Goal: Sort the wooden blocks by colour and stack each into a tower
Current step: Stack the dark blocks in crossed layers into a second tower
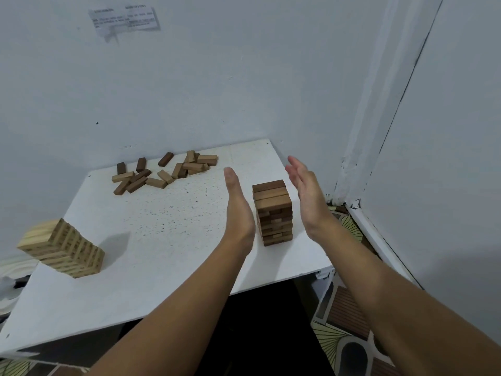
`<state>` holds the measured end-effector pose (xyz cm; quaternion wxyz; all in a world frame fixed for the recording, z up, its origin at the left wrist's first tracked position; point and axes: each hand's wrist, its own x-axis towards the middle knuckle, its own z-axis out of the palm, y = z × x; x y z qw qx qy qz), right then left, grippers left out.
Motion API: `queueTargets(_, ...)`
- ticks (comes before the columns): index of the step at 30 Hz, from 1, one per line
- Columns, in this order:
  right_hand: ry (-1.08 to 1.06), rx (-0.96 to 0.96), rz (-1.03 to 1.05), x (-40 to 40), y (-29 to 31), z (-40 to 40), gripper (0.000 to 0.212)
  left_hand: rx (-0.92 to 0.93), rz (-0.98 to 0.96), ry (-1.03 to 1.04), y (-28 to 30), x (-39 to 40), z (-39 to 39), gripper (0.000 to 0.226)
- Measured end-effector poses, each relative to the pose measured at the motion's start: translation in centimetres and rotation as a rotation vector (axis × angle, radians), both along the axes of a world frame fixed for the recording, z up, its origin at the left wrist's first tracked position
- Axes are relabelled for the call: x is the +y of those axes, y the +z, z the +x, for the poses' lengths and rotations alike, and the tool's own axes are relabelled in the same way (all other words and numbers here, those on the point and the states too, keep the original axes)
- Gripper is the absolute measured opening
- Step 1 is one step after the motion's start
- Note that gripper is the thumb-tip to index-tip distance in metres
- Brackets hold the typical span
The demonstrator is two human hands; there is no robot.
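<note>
Wooden blocks lie in three groups on your white desk. A brown tower stands upright near the desk's right edge, toward the front, its layers laid crosswise to one another and its top layer made of three blocks side by side. A pale tower stands at the left edge of the desk; it looks tilted, which may come from the wide lens, and it throws a shadow to its right. Well apart from both, near the wall at the back, a loose pile of blocks is scattered flat, dark brown and mid-brown pieces mixed, some lying across others.

Your left hand is held edge-up just to the left of the brown tower, fingers straight and together, palm facing the tower, holding nothing. Your right hand mirrors it on the tower's right side, fingers straight and slightly spread, palm turned inward, also holding nothing. A visible gap separates the left palm from the tower; on the right, you cannot tell whether the palm is touching or just beside it.

A sheet of paper with blurred print is stuck to the wall above the desk. Patterned floor tiles show to the right of the desk.
</note>
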<state>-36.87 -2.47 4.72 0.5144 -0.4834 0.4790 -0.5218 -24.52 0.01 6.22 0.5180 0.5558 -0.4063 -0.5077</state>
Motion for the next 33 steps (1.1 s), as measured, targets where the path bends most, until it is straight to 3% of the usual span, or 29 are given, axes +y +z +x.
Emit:
queueTargets(3,-0.002,0.103,-0.067,-1.2,1.7,-0.2,0.049,-0.035,-0.047,0.153,0.0,-1.3,3.0,0.093)
queueTargets(6,0.004,0.395,-0.141,-3.4,4.2,0.8,0.051,-0.084,-0.057,0.310,0.1,-3.4,7.3,0.068)
queueTargets(10,0.119,0.904,-0.215,-6.3,7.8,4.6,0.044,-0.273,-0.075,0.309,0.5,-5.4,13.0,0.028)
queueTargets(12,0.203,1.046,-0.252,-7.3,9.0,7.5,0.043,-0.436,-0.081,0.273,0.1,-6.6,15.7,0.017)
queueTargets(17,0.273,1.096,-0.242,-9.7,7.8,16.3,0.044,-0.677,-0.057,0.193,-2.0,-9.4,20.8,0.030)
queueTargets(23,0.259,1.203,-0.024,-12.5,1.2,21.2,0.061,-0.809,0.029,0.089,-5.8,-13.4,24.0,0.034)
queueTargets(28,0.132,1.204,0.127,-16.5,-2.8,21.4,0.053,-1.302,0.026,-0.152,-7.9,-16.4,23.6,0.048)
queueTargets(33,0.147,1.314,0.217,-20.7,-3.9,21.2,0.057,-1.508,0.068,-0.274,-8.4,-20.0,22.2,0.058)
